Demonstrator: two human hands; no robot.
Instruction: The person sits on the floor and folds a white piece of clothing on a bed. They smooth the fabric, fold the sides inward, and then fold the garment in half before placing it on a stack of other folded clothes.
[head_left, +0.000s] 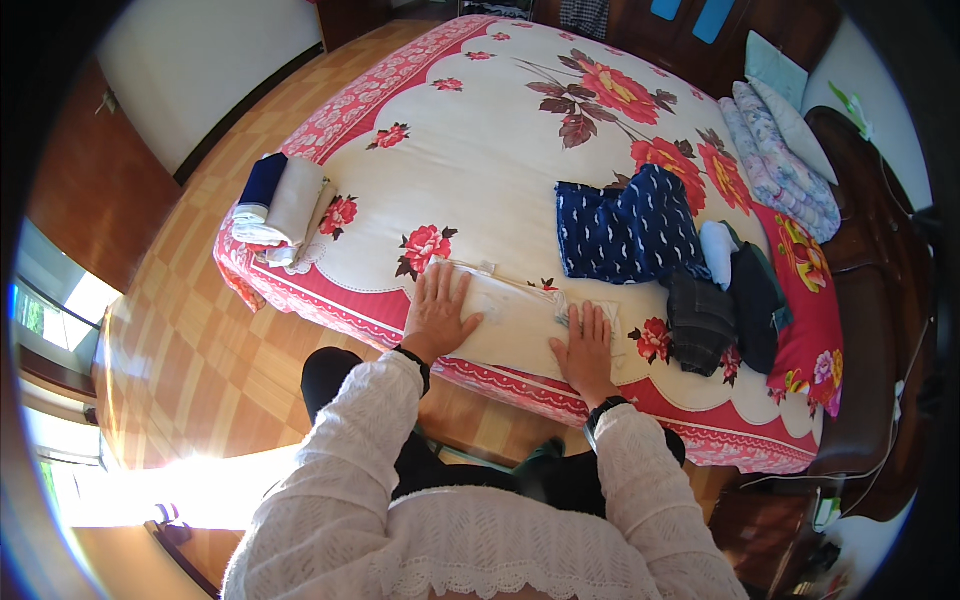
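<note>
A white cloth garment (510, 315), folded into a flat rectangle, lies at the near edge of the bed. My left hand (439, 311) rests palm down on its left end, fingers spread. On its right end my right hand (587, 349) lies flat, holding nothing. Between the hands the cloth is fairly smooth, while small wrinkles show at its far right corner. Right of it are a dark blue patterned garment (626, 225), dark grey folded trousers or a similar garment (701, 322), and a light blue rolled cloth (718, 253).
The bed (465, 180) bears a flowered sheet. A folded clothes stack (281, 206) sits at its left corner. A red pillow (806, 315) and a folded quilt (784, 161) lie by the dark headboard (862, 322). A white cable (896, 420) hangs at the right.
</note>
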